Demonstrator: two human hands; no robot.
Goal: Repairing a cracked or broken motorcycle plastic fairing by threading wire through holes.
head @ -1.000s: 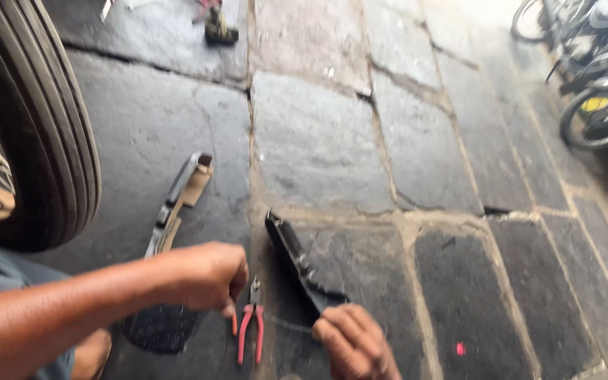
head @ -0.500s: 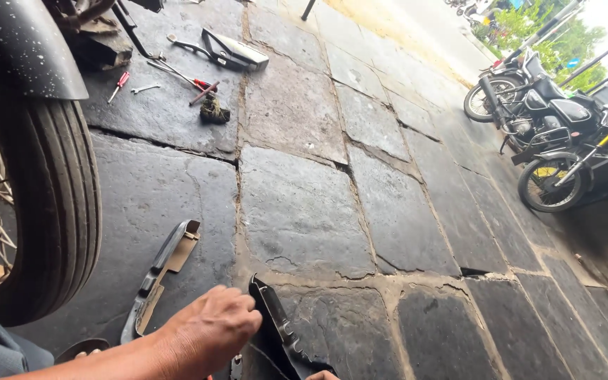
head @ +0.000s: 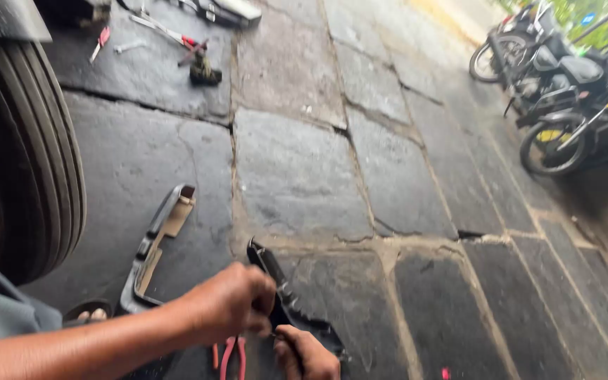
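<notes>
My left hand (head: pixel 230 304) reaches in from the left and is closed on a long black plastic panel (head: pixel 270 271) that lies on the stone floor. My right hand (head: pixel 309 357) is at the bottom edge, with its fingers closed on the near end of the same panel. Red-handled pliers (head: pixel 231 357) lie on the floor just below my left hand. A second black trim piece with a tan inner side (head: pixel 161 241) lies to the left of the panel.
A motorcycle tyre (head: pixel 33 151) stands close on the left. Hand tools (head: pixel 195 60) and a red-handled screwdriver (head: pixel 101 39) lie on the slabs at the top. Parked motorcycles (head: pixel 564 91) stand at the far right. The floor is uneven stone with cracks (head: pixel 297 183).
The view tilted up and then partly back down. Both hands stayed on the black panel, with the left hand now closer over it. The pliers have not moved.
</notes>
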